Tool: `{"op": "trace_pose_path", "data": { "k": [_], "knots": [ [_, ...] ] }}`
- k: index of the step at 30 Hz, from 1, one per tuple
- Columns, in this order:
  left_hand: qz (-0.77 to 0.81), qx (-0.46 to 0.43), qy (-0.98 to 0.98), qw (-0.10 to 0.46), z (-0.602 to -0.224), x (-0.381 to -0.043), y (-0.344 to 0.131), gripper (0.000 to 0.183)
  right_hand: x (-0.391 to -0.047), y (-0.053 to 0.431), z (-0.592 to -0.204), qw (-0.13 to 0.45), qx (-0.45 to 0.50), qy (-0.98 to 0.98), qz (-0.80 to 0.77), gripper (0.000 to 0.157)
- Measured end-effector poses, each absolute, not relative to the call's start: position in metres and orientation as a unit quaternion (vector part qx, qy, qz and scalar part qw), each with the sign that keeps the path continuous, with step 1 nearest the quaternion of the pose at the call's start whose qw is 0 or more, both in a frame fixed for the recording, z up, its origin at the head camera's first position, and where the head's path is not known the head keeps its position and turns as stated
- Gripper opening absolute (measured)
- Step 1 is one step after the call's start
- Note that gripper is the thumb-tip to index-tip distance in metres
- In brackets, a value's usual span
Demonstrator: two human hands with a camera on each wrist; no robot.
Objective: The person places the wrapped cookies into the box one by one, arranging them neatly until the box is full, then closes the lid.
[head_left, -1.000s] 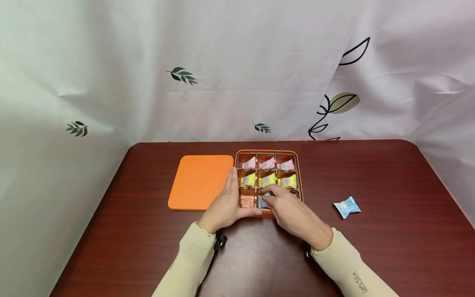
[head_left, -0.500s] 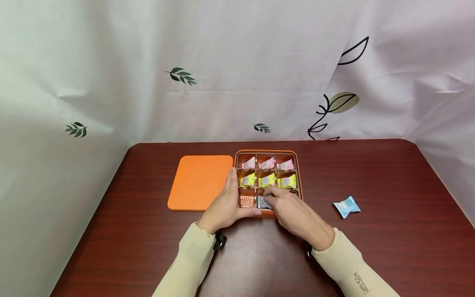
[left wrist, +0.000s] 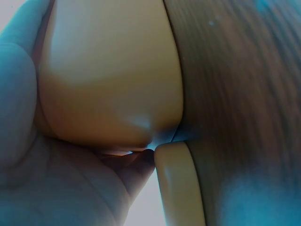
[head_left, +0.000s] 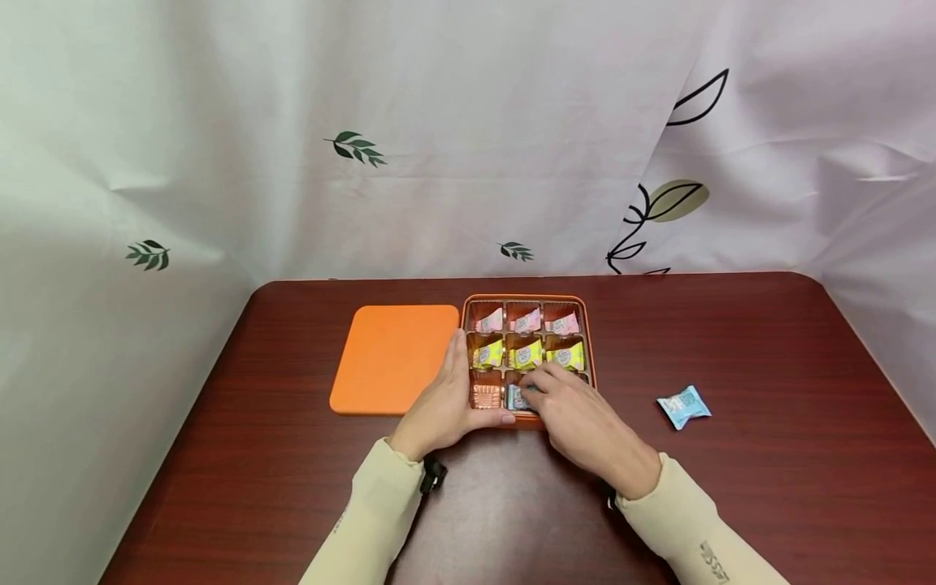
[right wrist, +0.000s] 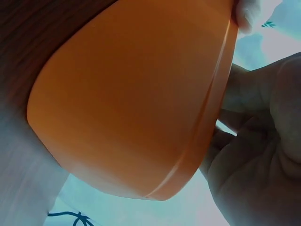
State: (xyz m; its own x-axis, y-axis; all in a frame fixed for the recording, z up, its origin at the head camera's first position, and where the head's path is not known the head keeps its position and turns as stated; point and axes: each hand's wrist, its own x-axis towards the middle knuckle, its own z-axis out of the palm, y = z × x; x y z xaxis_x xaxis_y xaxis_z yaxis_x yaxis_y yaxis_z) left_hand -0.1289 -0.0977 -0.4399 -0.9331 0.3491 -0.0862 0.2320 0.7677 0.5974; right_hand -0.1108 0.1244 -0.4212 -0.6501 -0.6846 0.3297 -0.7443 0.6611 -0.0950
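An orange box (head_left: 592, 357) with a clear divided tray stands on the table. Pink-wrapped candies (head_left: 526, 322) fill its back row and yellow-wrapped ones (head_left: 526, 354) its middle row. In the front middle compartment lies a blue-wrapped candy (head_left: 515, 397); my right hand (head_left: 585, 422) reaches in from the right and pinches it, partly covering it. The same hand hides most of the front right compartment. My left hand (head_left: 439, 414) rests against the box's front left corner, straight fingers along the left side and thumb along the front rim. Bare ribbed plastic (head_left: 486, 396) shows in the front left compartment.
The orange lid (head_left: 395, 357) lies flat on the table just left of the box. Another blue-wrapped candy (head_left: 684, 407) lies apart on the right. Behind the dark red wooden table (head_left: 731, 325) hangs a white curtain (head_left: 468, 146) with leaf prints.
My right fingers shift slightly over the front middle compartment, and the blue-wrapped candy there turns a little and sits flatter. The left hand and the box hold still.
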Motion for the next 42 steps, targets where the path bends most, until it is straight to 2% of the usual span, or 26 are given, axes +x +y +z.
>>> {"op": "trace_pose_path", "data": {
  "k": [8,15,31,42],
  "knots": [
    [0.305,0.154,0.935,0.096,-0.440,-0.129,-0.097,0.135,-0.110,0.126,-0.424,0.164,0.406,-0.896,0.072,0.015],
    [0.307,0.152,0.935,0.097,-0.440,-0.129,-0.097,0.135,-0.110,0.126,-0.426,0.157,0.415,-0.893,0.069,0.016],
    [0.308,0.153,0.934,0.101,-0.439,-0.129,-0.097,0.135,-0.112,0.130,-0.417,0.131,0.409,-0.894,0.124,0.029],
    [0.309,0.151,0.933,0.102,-0.438,-0.129,-0.097,0.135,-0.110,0.130,-0.416,0.117,0.414,-0.889,0.154,0.044]
  ]
}}
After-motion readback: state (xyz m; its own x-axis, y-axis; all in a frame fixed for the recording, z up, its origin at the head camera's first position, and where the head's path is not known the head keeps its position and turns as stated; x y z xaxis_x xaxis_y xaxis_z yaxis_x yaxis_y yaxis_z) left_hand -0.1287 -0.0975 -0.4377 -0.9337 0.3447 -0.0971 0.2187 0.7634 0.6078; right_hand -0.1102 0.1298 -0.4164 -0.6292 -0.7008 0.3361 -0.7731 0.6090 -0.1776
